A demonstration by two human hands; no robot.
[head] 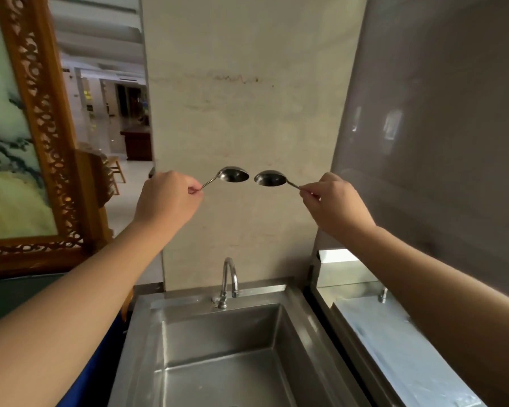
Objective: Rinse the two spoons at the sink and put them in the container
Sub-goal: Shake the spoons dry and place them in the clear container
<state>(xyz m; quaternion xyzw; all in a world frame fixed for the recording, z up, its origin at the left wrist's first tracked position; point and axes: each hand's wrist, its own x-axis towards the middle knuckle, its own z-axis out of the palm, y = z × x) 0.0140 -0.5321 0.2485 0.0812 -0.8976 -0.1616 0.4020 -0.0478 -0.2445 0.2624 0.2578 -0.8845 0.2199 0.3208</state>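
Note:
My left hand (166, 199) pinches the handle of a steel spoon (233, 174), held up in front of the beige wall. My right hand (334, 202) pinches the handle of a second steel spoon (269, 178). The two bowls point toward each other with a small gap between them, high above the sink. Below them is a steel sink (218, 362), its basin dry-looking, with a curved chrome faucet (229, 277) at its back edge. No water runs from the faucet. I see no container in view.
A carved wooden frame with a painted panel (39, 142) stands at the left. A grey glossy wall panel (441, 127) rises at the right, and below it is a low opening with a pale covered surface (394, 342). An open hallway lies beyond at the back left.

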